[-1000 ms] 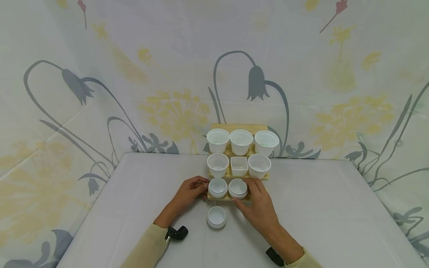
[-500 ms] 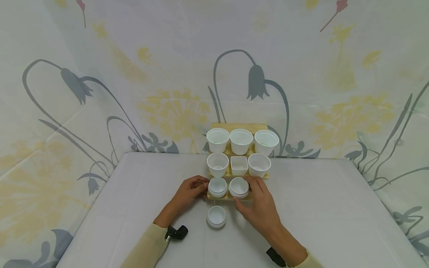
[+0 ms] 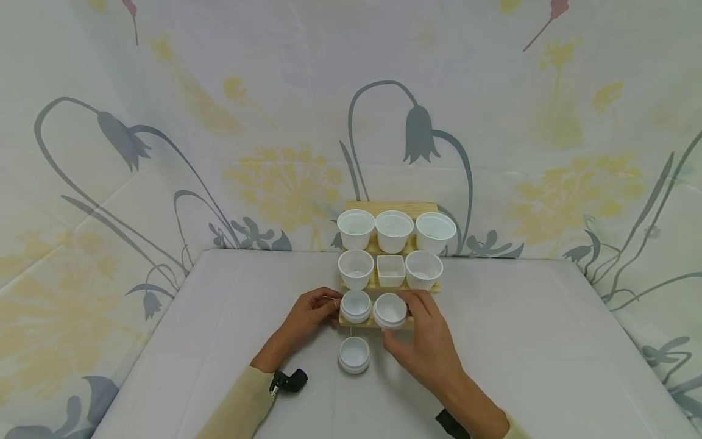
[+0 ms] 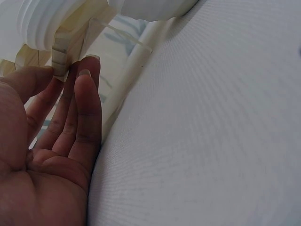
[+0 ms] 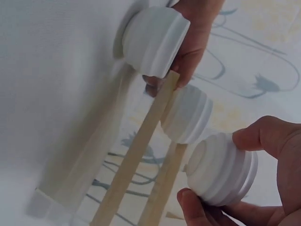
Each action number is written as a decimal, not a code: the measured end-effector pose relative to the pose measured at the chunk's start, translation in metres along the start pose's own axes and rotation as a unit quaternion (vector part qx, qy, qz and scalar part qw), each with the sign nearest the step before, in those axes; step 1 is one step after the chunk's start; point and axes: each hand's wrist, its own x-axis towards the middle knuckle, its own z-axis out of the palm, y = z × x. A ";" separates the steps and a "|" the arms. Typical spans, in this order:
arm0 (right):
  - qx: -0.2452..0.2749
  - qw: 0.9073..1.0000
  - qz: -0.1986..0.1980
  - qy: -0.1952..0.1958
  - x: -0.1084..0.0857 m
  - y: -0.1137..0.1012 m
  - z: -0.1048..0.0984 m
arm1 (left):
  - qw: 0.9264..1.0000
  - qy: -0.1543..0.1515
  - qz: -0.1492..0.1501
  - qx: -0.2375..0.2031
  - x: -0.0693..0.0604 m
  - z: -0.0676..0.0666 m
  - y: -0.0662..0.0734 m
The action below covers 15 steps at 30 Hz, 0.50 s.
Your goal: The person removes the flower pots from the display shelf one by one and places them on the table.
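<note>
Wooden rack (image 3: 392,208): six cups (image 3: 394,241) up top, one pot (image 3: 356,313) seated at bottom. Left hand (image 3: 308,314) pinches rack's edge; right hand (image 3: 430,344) curled round second pot (image 5: 223,172), just off rack's bottom. Third pot (image 3: 354,360) off-rack, on surface (image 3: 263,274) in front.

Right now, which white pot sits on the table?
The front pot, just before the wooden stand; the held pot is in the right hand, the other pots on the stand.

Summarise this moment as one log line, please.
left hand: pinches edge of pale tiered wooden stand; right hand: holds round white ribbed cup at lowest tier; second white cup: on white cloth in front of stand
</note>
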 end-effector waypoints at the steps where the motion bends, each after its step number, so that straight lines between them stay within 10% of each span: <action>1: 0.001 1.000 0.000 0.000 0.000 -0.001 0.000 | 1.000 0.000 0.000 -0.001 0.000 0.000 0.000; 15: -0.006 0.999 0.023 -0.029 -0.002 -0.008 -0.003 | 1.000 0.001 0.006 0.001 0.000 0.000 0.000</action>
